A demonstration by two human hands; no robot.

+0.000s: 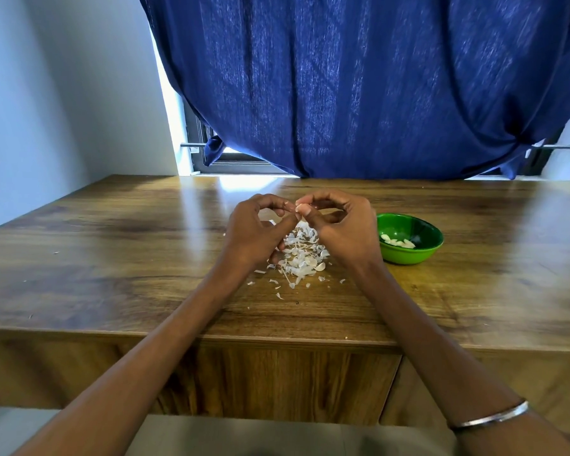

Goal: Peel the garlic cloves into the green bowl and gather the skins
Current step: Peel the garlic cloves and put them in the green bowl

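Note:
Both hands are raised over the middle of the wooden table (112,258). My right hand (343,228) pinches a small pale garlic clove (300,208) between thumb and fingers. My left hand (257,232) meets it, its thumb and forefinger pinching at the clove's skin. Beneath the hands lies a heap of white garlic skins (301,258), with one unpeeled clove (320,266) at its right edge. To the right stands the green bowl (425,250) holding several peeled cloves (397,241).
Loose skin flakes (278,295) are scattered toward the table's front edge. A blue curtain (375,87) hangs over the window behind the table. A white wall (46,93) is on the left. A metal bangle (489,419) sits on my right wrist.

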